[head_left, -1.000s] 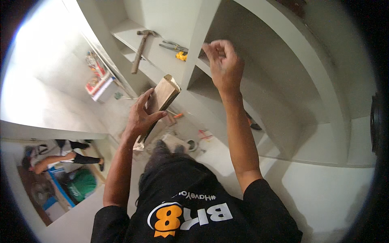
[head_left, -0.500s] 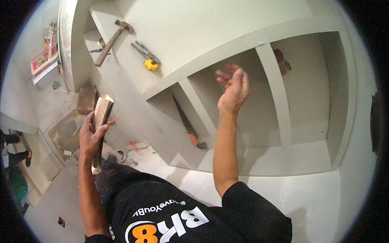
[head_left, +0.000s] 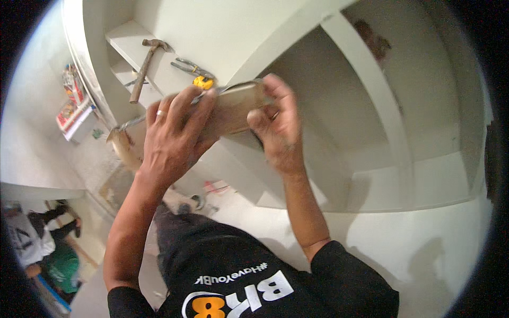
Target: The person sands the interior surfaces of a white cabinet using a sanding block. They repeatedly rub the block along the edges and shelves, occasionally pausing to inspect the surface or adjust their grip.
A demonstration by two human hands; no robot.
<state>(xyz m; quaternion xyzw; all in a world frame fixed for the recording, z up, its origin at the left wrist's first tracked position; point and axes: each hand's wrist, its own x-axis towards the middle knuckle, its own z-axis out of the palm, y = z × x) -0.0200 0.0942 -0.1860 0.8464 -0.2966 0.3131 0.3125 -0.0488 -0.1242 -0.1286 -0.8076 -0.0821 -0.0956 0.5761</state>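
Note:
Across the front of me lies a long tan block [head_left: 230, 111] with a thin sheet curling round its edge, perhaps sandpaper. My left hand [head_left: 177, 124] wraps over its middle from above, with a ring on one finger. At the right end my right hand [head_left: 282, 130] pinches the curled edge between thumb and fingers, slightly blurred. The block's left end [head_left: 126, 148] sticks out past my left wrist. Just beyond the hands, a yellow rounded tool [head_left: 203, 82] and grey-handled pliers [head_left: 192, 68] rest on a pale ledge.
A claw hammer [head_left: 142, 74] lies on the ledge at the upper left. Open cabinet compartments with a white divider [head_left: 366, 61] stand to the right. Boxes and bags [head_left: 74, 108] sit at the far left. Another person [head_left: 34, 233] is at the lower left.
My right hand has come from over the cabinet to the block's end and closed on it. My left hand has moved up and right, turning the block from upright to crosswise.

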